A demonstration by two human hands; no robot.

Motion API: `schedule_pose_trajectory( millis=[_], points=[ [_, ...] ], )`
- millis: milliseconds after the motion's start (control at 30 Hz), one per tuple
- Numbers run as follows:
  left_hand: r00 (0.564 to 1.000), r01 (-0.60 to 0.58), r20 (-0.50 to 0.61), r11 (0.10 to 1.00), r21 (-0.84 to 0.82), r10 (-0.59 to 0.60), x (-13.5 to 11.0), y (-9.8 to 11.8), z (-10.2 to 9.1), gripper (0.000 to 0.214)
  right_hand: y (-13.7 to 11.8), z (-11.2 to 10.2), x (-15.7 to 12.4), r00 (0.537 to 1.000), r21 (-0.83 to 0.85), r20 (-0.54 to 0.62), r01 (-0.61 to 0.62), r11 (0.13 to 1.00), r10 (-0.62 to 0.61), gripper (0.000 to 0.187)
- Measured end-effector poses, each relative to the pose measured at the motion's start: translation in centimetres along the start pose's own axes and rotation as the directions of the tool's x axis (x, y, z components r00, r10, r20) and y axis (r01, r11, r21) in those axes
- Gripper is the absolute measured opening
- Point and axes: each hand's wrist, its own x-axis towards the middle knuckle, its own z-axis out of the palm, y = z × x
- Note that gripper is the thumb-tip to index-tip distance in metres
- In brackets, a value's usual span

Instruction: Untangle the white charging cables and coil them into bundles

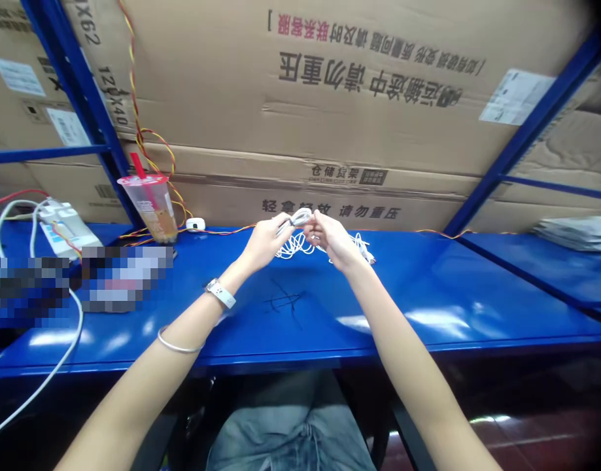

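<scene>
A small coiled white cable [301,215] is pinched in my left hand [268,239], just above the back of the blue table. Around the coil sits a dark tie, close to my left fingertips. My right hand [332,237] meets the coil's right end with curled fingers pressed together; what lies between them is hidden. Behind and below both hands, more loose white cable [295,244] lies in loops on the table, partly covered by my right hand. Several thin black ties [284,301] are scattered on the tabletop nearer to me.
At the left stand a plastic drink cup [155,212] with a red straw and a white power strip [67,226]. A small white case [195,224] sits beside the cup. Large cardboard boxes [222,98] wall off the back. Blue posts rise at both sides; flat packets [577,232] lie far right.
</scene>
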Motion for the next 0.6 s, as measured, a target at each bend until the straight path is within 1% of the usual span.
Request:
schedule_pose_trajectory(
  millis=[67, 133, 200, 233, 267, 333, 367, 400, 433, 467, 500, 533, 600],
  points=[
    [0.990, 0.135, 0.001, 0.967, -0.216, -0.138, 0.2, 0.0, -0.3, 0.026, 0.3, 0.0, 0.1, 1.000, -0.094, -0.007, 0.018, 0.995, -0.018, 0.040],
    [0.969, 0.238, 0.020, 0.903, -0.358, -0.247, 0.5, -0.2, -0.9, 0.028, 0.7, -0.1, 0.4, 0.999, -0.210, -0.015, 0.027, 0.977, -0.031, 0.035],
    [0.940, 0.319, 0.017, 0.858, -0.403, -0.342, 0.7, -0.8, -2.1, 0.029, 1.4, -0.3, 0.7, 0.999, -0.315, -0.026, 0.026, 0.949, -0.036, 0.029],
    [0.916, 0.374, 0.006, 0.847, -0.377, -0.402, 0.8, -1.3, -3.0, 0.030, 1.7, -0.5, 0.9, 0.999, -0.364, -0.037, 0.023, 0.931, -0.039, 0.025],
    [0.890, 0.435, 0.013, 0.840, -0.324, -0.456, 0.8, -1.8, -4.0, 0.031, 2.0, -0.6, 1.1, 0.998, -0.416, -0.050, 0.021, 0.909, -0.046, 0.021],
    [0.841, 0.513, -0.093, 0.841, -0.173, -0.533, 0.6, -3.0, -6.3, 0.032, 2.7, -1.0, 1.5, 0.995, -0.520, -0.072, 0.015, 0.854, -0.062, 0.016],
    [0.820, 0.553, -0.123, 0.830, -0.079, -0.558, 0.4, -3.7, -7.4, 0.032, 2.9, -1.2, 1.6, 0.994, -0.574, -0.078, 0.016, 0.819, -0.074, 0.014],
    [0.803, 0.591, -0.116, 0.807, 0.023, -0.585, 0.2, -4.3, -8.4, 0.031, 3.2, -1.4, 1.7, 0.993, -0.629, -0.079, 0.019, 0.777, -0.089, 0.012],
    [0.789, 0.614, -0.052, 0.781, 0.117, -0.612, -0.1, -4.9, -9.1, 0.030, 3.4, -1.5, 1.8, 0.991, -0.685, -0.075, 0.029, 0.728, -0.109, 0.011],
    [0.783, 0.599, 0.058, 0.775, 0.200, -0.619, -0.4, -5.5, -9.7, 0.029, 3.6, -1.6, 1.9, 0.989, -0.738, -0.056, 0.050, 0.672, -0.135, 0.010],
    [0.757, 0.575, 0.165, 0.764, 0.294, -0.633, -0.6, -6.0, -10.0, 0.026, 3.8, -1.7, 1.9, 0.987, -0.789, -0.022, 0.083, 0.608, -0.162, 0.011],
    [0.729, 0.554, 0.216, 0.745, 0.372, -0.650, -0.8, -6.5, -10.0, 0.024, 4.1, -1.8, 1.9, 0.981, -0.833, 0.024, 0.125, 0.538, -0.190, 0.013],
    [0.653, 0.497, 0.309, 0.699, 0.513, -0.691, -1.2, -7.1, -9.6, 0.020, 4.5, -1.8, 1.8, 0.965, -0.895, 0.126, 0.211, 0.394, -0.229, 0.024]
  ],
)
